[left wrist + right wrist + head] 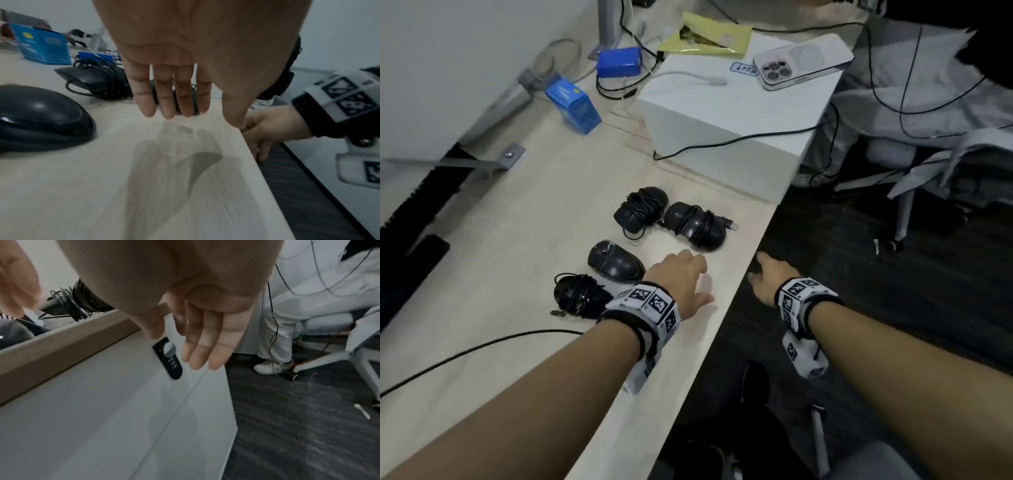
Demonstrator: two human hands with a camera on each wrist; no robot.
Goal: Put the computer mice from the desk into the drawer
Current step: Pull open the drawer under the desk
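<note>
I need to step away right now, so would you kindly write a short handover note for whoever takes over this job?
Left hand: open, fingers straight, just above the desk near its front edge, holding nothing.
Right hand: open, below the desk edge, fingers near the black lock on the white drawer front; no grip yet.
Mice: all four mice on the desk: two cord-wrapped at the back, one plain, one cord-wrapped nearest.
Done: nothing stowed; the drawer looks closed.
Left: open the drawer, move all four mice in.
</note>
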